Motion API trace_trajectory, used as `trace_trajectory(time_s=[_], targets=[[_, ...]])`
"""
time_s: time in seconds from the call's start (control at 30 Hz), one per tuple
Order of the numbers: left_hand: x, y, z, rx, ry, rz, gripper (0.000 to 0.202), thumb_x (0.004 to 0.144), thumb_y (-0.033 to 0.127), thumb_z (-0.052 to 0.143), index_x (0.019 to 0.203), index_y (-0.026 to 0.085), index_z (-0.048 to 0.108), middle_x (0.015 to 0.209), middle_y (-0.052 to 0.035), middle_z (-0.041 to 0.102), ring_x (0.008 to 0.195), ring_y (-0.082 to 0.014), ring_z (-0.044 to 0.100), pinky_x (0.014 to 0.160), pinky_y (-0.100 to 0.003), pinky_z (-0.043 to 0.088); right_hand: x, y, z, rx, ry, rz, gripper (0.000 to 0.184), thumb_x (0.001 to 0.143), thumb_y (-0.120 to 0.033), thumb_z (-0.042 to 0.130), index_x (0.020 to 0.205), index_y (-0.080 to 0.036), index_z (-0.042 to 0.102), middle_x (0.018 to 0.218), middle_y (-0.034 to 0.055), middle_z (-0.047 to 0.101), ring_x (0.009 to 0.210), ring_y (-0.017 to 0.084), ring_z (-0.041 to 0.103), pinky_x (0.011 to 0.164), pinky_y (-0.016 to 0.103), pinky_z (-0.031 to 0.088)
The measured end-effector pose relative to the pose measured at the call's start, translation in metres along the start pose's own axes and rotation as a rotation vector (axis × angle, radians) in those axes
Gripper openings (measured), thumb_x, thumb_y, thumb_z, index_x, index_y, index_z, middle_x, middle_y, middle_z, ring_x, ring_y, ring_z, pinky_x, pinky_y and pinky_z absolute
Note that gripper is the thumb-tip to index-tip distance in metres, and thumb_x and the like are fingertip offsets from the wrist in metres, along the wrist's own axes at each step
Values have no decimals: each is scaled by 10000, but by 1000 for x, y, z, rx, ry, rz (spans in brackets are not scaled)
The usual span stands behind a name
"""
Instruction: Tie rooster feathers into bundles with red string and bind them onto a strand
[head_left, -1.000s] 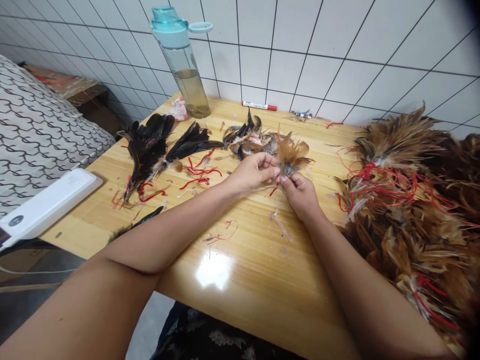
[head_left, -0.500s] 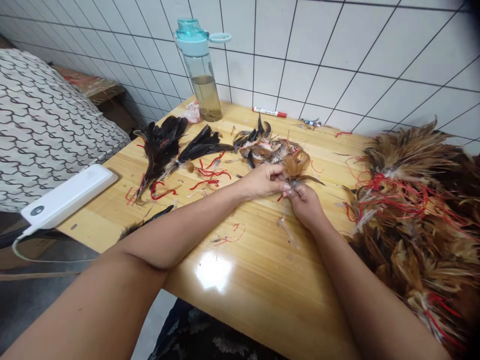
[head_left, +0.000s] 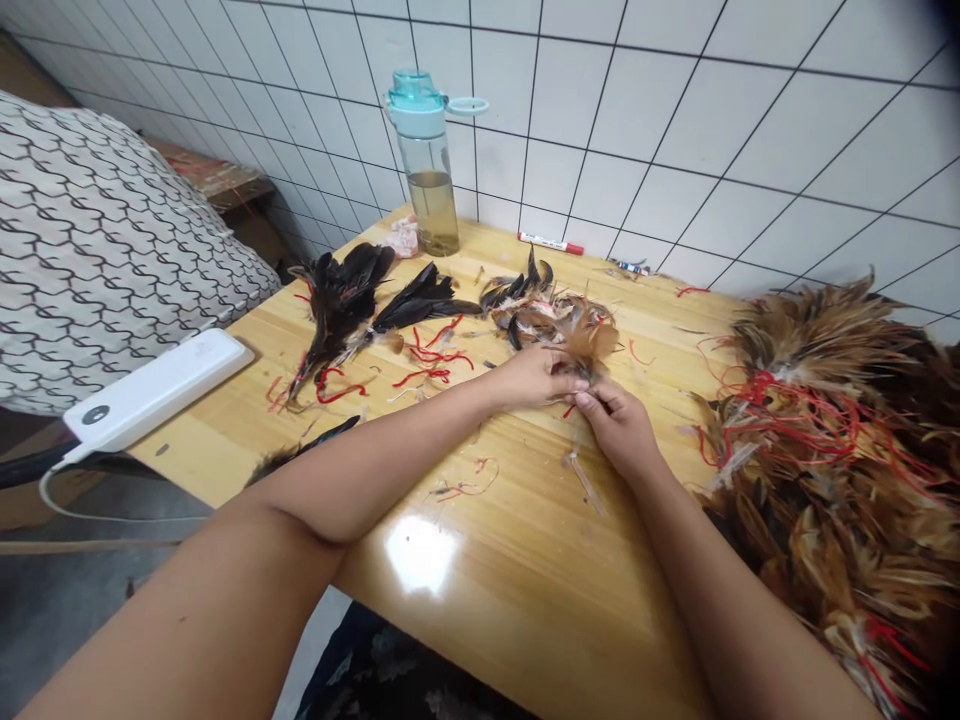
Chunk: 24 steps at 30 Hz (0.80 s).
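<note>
Left hand [head_left: 534, 380] and right hand [head_left: 622, 422] are closely pinching a small brown feather tuft [head_left: 596, 338] at its base, neither lying clearly nearer, while its plumes are fanning away from both toward the tiled wall [head_left: 675, 110], above the wooden table [head_left: 517, 560].

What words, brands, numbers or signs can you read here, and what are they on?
None can be read for certain.
Red-capped marker by the wall: dark print on its white barrel, too small to read.
Small blue-and-white item right of it: marks too small and blurred to read.
White device at the left: its round dark display shows a light mark, too blurred to read.
</note>
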<state>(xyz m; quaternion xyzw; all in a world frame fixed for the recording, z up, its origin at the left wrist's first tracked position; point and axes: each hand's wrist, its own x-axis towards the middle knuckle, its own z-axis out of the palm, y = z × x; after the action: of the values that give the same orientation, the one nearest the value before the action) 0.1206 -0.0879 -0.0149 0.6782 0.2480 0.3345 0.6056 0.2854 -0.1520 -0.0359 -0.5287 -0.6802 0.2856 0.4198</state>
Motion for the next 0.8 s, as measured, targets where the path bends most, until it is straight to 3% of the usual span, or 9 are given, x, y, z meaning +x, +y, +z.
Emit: trace_trajectory(time_s=[0.1,0.23,0.43,0.53,0.6,0.63,0.73,0.8], targets=[[0,0,1,-71,35,13,167,717,209,744,843,124,675,813,-33,691,766,-126,612,769,-243,489,-1,-3,-3,80,-11,46,296,828,-463,603,675,-212,630,709,24,631,725,181,584,715,324,461],[1,4,2,-32,21,6,132,711,194,741,808,131,677,758,-23,679,736,-127,601,753,-244,486,-1,-2,-4,166,-27,77,314,817,-493,616,675,-213,632,744,30,665,765,192,606,760,337,476],[-1,10,5,-59,-45,-12,143,717,199,740,788,113,651,707,-18,653,683,-122,587,709,-250,470,1,1,-3,88,2,43,288,810,-461,598,652,-224,642,688,24,629,716,191,567,738,335,460],[1,19,-9,-50,-202,-50,232,713,245,757,873,109,658,770,-42,674,716,-143,616,715,-272,482,0,-1,-3,72,14,35,314,828,-471,572,639,-222,601,682,15,596,707,183,540,735,326,448],[6,27,-31,87,-196,-43,281,685,224,775,922,122,665,817,-43,680,743,-143,619,726,-271,479,0,-1,-3,74,26,45,335,847,-485,552,643,-219,566,672,7,574,695,177,524,713,316,435],[8,30,-46,177,-99,-20,259,724,218,736,960,131,670,857,-48,684,774,-144,623,747,-275,480,-1,-1,-3,74,30,51,343,855,-492,544,648,-218,554,670,5,567,693,176,521,706,312,429],[12,31,-102,602,519,31,178,827,168,585,965,138,693,987,-78,683,882,-161,610,859,-301,463,-2,2,-3,63,45,68,364,858,-516,538,656,-214,549,664,2,552,687,175,519,691,308,413],[10,23,-138,866,735,-29,247,851,118,506,989,135,709,1087,-105,667,1005,-192,589,959,-315,425,-1,3,-2,66,57,89,371,853,-532,536,665,-213,559,666,3,549,688,177,522,681,306,406]])
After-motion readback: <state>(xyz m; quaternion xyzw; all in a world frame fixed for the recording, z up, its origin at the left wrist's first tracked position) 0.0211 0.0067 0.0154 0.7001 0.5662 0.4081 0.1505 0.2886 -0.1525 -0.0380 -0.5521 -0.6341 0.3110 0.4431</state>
